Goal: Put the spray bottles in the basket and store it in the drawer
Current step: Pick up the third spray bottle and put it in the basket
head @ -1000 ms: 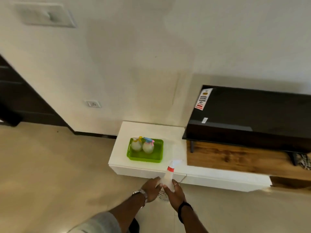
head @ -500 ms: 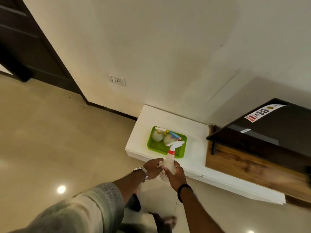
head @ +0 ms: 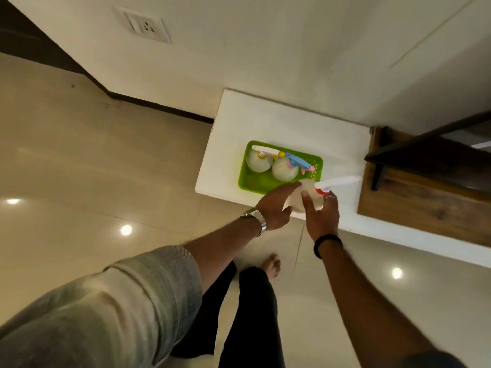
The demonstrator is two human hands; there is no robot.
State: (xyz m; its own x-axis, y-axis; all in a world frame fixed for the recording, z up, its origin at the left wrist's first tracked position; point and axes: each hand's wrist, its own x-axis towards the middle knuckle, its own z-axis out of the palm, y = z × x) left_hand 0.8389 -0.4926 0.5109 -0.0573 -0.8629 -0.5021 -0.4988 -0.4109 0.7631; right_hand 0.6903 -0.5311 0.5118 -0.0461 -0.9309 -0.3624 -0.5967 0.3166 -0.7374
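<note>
A green basket (head: 255,185) sits on the low white cabinet top (head: 268,120). Inside it stand two white spray bottles, one with a white and yellow head (head: 259,162) on the left, one with a blue and pink head (head: 284,169) beside it. I hold a third white spray bottle with a red collar (head: 313,193) in both hands at the basket's near right corner, its nozzle pointing right. My left hand (head: 275,207) wraps its left side and my right hand (head: 322,215) grips its right side. No drawer front is visible.
A wooden shelf (head: 425,208) with a dark unit (head: 430,158) above it adjoins the cabinet on the right. The wall with a socket (head: 146,25) is behind. Glossy floor tiles (head: 93,168) spread to the left, and my legs and a bare foot (head: 271,265) are below.
I have stepped closer and now look more steeply down. Both hands carried the red-collared bottle forward to the basket's near right corner, and it has tilted so the nozzle points right.
</note>
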